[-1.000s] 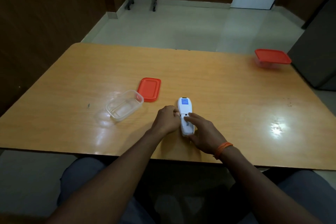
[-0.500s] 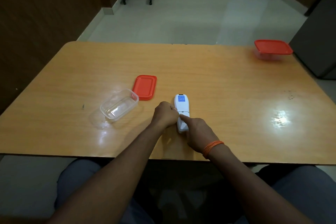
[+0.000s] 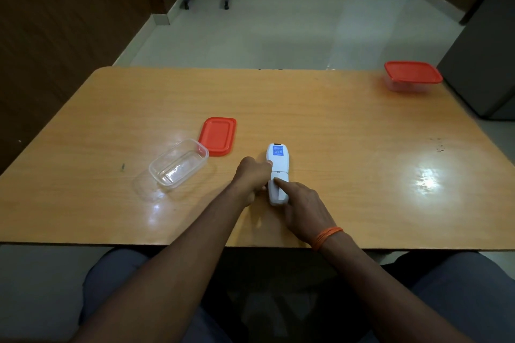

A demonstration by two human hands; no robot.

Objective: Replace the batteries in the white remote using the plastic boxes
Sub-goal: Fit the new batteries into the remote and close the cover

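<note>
Clear plastic box, open and seemingly empty, sits left of centre on a glossy wooden desk, its red lid lying flat just beyond it. Near the front edge, the white remote lies back-up: the left hand curls against its left side, while the right hand presses an extended index finger onto its battery cover. Far right stands a second box closed by a red lid.

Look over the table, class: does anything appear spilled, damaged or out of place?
Nothing spilled or damaged. The clear plastic box sits open and askew, its red lid beside it. A second red-lidded box sits far off at the wooden table's corner.
</note>
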